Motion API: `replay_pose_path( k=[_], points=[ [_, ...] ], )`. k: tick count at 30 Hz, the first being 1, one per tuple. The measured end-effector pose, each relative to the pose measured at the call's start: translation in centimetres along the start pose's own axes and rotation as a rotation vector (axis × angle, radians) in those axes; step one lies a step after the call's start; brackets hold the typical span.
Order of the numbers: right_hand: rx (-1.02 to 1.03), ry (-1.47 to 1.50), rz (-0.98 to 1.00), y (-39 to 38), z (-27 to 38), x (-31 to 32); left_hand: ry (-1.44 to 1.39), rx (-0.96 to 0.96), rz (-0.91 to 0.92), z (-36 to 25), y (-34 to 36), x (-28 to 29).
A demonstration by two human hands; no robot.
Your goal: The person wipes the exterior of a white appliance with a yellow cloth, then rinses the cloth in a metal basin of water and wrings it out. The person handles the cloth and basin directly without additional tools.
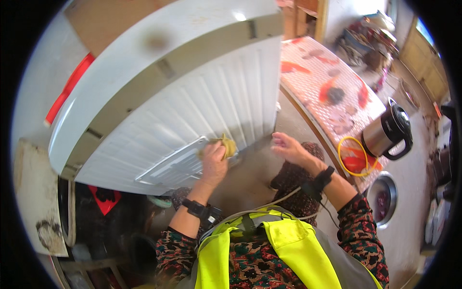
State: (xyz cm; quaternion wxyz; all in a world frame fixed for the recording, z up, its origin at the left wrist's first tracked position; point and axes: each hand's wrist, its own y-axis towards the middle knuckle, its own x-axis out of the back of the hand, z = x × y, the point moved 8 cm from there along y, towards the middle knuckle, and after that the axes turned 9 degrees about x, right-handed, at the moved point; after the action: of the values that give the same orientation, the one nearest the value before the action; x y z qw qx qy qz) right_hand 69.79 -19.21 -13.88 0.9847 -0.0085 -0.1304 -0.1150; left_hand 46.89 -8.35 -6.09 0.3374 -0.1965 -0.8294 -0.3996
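In the head view, looking down past the wearer's chest, the left hand [214, 159] has its fingers curled tightly around a crumpled, mustard-yellow cloth [228, 147]. The cloth bunches out beyond the fingertips, ahead and to the right, and appears to rest on the near right end of a large white panel [192, 108]. It is soft and folded, with no clear long axis. Beneath it sits a shallow metal plate [171, 166], smooth and pale with pressed ridges; its long side slants from lower left up to the right, and the cloth covers part of the upper right end. The panel is glossy and grooved with long parallel ribs that run away from the wearer, and a dull grey-beige band [144, 86] curves along its far side. The left hand is the nearer one; the right hand [288, 147] hangs well apart to the right of the cloth, fingers loosely spread, with nothing visible in it. Further right stands a table [308, 72] with a shiny, dimpled cover printed with red-orange fish; on it are a brushed-metal kettle [380, 131] with a black lid and handle, and a thin yellow loop [340, 155]. Below lies a round metal basin [394, 190].
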Motion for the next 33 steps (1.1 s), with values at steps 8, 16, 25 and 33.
replay_pose_path(
  k=[8,16,25,33],
  points=[
    [0.514,-0.103,-0.171,0.5,11.6,-12.4,-1.460,0.827,0.384,-0.9,-1.9,0.6],
    [1.095,-0.480,-0.652,1.9,27.3,-8.8,-1.122,0.669,0.205,0.1,-3.2,9.9],
    [1.183,-0.922,-0.386,6.2,19.7,-13.0,-1.065,0.609,-0.169,4.8,-5.5,17.1],
    [1.069,-0.693,-0.485,3.9,19.5,-8.5,-0.189,-0.328,-0.809,-4.9,3.0,37.1]
  ],
)
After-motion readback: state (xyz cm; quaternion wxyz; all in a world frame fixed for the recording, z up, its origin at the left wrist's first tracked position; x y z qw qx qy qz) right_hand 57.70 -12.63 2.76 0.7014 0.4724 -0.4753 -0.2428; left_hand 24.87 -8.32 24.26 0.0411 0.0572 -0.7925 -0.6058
